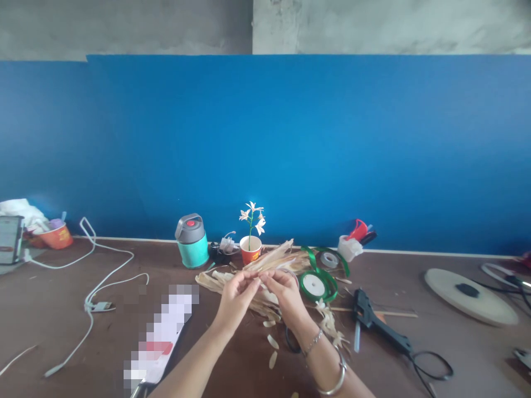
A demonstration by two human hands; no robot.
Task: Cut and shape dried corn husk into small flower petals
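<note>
My left hand (pixel 236 297) and my right hand (pixel 284 292) meet over the middle of the table, both closed with thumbs and fingertips pinched together. Whatever is between the fingertips is too small to make out. Beneath and behind them lies a pile of dry, pale husks (pixel 274 257). Several small cut petals (pixel 272 341) are scattered below my right hand. Beside that wrist rest some pale husk flowers (pixel 328 321). Just beyond the hands, a white artificial flower stem (pixel 251 225) stands upright in a red and white paper cup (pixel 250 257).
Right of the husks lie a green ribbon spool (pixel 313 284), white tape (pixel 329 260) and a black glue gun (pixel 379 320). A teal jar (pixel 193 249) stands behind left, near white cables (pixel 92 287). A round disc (pixel 470 296) lies far right. A blue panel (pixel 265 143) bounds the back.
</note>
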